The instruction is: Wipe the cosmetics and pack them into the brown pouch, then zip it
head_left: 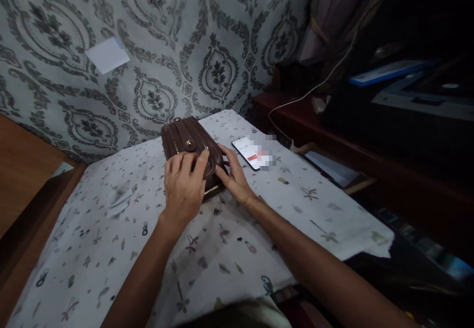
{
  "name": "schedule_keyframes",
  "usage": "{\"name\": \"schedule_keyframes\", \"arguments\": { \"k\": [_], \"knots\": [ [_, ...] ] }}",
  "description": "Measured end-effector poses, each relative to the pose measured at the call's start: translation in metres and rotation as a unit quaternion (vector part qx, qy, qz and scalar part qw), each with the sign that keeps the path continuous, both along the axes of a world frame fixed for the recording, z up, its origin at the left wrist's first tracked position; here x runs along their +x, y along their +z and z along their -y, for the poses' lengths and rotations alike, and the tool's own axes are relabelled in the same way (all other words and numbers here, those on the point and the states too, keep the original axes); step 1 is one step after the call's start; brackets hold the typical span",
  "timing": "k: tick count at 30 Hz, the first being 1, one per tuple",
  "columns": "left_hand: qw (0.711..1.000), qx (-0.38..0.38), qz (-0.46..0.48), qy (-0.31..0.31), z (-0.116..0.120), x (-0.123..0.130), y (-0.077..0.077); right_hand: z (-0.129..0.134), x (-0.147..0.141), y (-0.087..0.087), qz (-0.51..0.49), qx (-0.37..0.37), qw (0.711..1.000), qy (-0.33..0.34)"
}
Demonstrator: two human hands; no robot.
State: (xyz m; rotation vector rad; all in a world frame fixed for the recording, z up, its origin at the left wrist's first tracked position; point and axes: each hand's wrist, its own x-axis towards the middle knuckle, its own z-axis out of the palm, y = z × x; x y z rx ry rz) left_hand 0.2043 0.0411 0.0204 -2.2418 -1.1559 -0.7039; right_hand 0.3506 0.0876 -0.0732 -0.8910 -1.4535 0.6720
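Observation:
A dark brown leather bag with gold zips and a snap-fastened strap lies on the patterned tablecloth. My left hand rests over its near end, fingers curled onto the leather by a zip. At the near right corner, my right hand grips the bag's side between thumb and fingers. Part of the near end is hidden under both hands. Just right of the bag lies a phone with its screen lit.
The white printed tablecloth covers the table up to a wall with damask-patterned covering. On the right stand a dark red shelf and an open drawer, with a thin white cable hanging across. A wooden panel borders the left.

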Motion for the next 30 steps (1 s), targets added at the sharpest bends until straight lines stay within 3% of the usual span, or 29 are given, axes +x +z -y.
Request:
{"name": "schedule_keyframes", "arguments": {
  "k": [8,16,30],
  "knots": [
    [0.994,-0.033,0.095,-0.045,-0.004,-0.004,0.000,-0.004,-0.001,-0.003,-0.019,0.008,1.000,0.004],
    [0.988,-0.030,0.118,-0.099,-0.006,0.000,-0.010,-0.002,-0.001,-0.001,-0.003,0.025,1.000,-0.016],
    [0.987,-0.011,0.061,-0.147,-0.006,-0.011,-0.020,-0.001,0.000,-0.003,0.025,0.039,0.999,-0.027]
  ]
}}
